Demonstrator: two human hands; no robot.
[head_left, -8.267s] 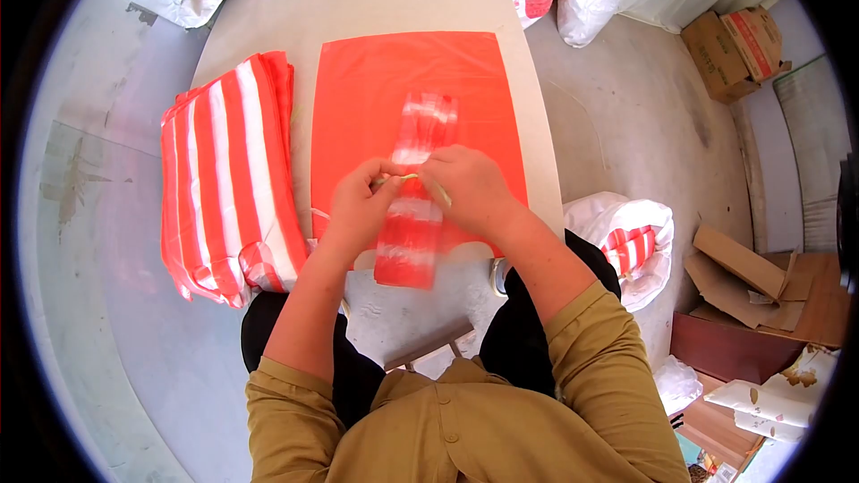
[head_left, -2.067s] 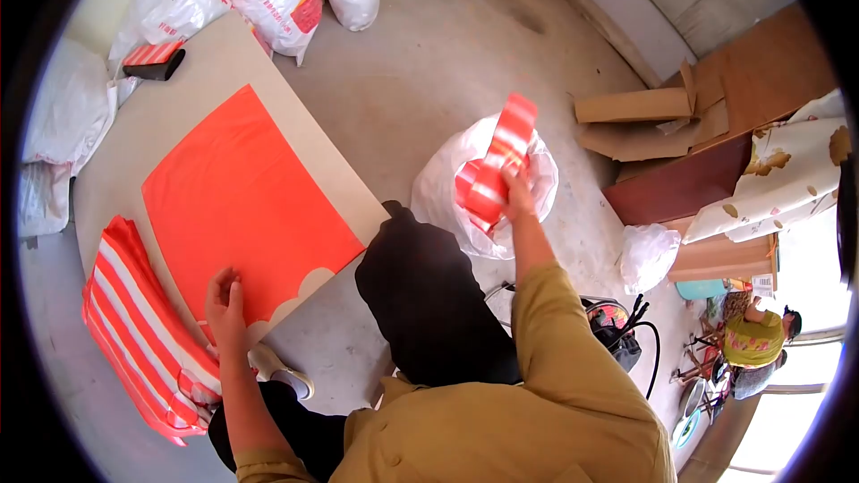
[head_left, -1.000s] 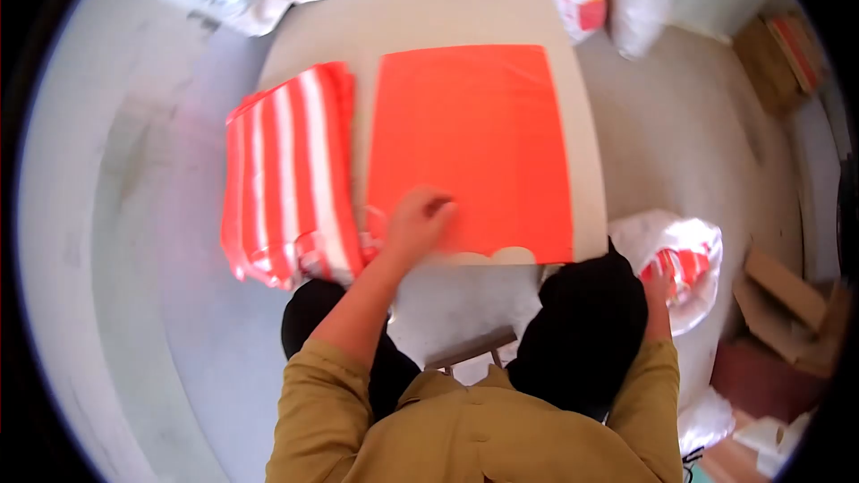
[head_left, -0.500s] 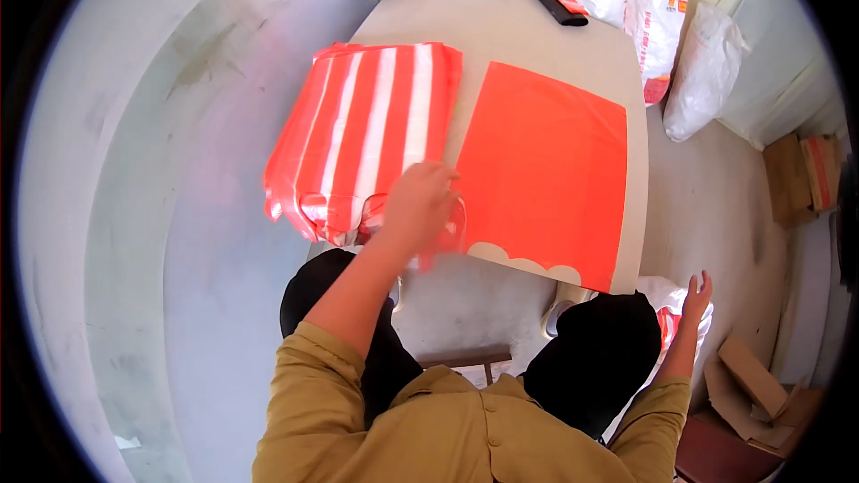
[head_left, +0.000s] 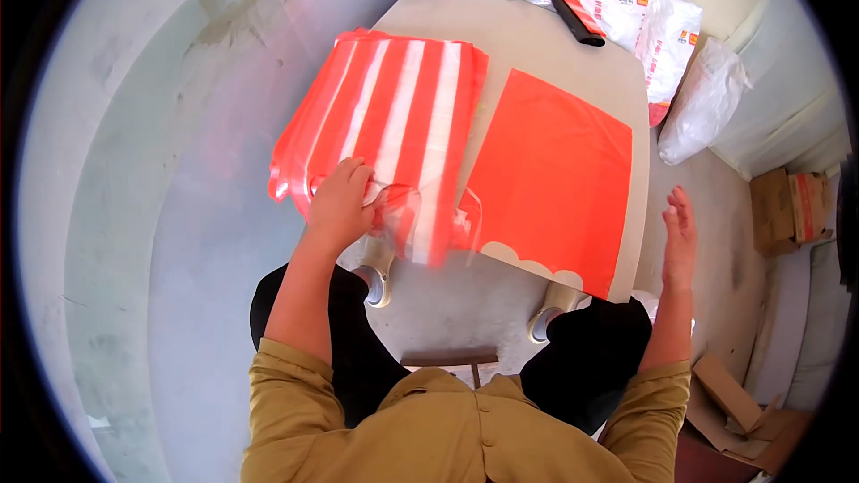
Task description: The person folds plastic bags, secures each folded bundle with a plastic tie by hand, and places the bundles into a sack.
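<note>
On the left of the beige tabletop (head_left: 447, 13) lies a stack of red-and-white striped plastic bags (head_left: 394, 107), its near edge overhanging and blurred. The left hand (head_left: 340, 206) touches that near edge, fingers bent; whether it grips is unclear. To the right lies a flat red rectangular sheet (head_left: 555, 179) with a scalloped beige strip along its near edge. The right hand (head_left: 680, 237) is raised beyond the table's right side, fingers extended, holding nothing. White printed sacks (head_left: 658, 45) stand at the far right.
</note>
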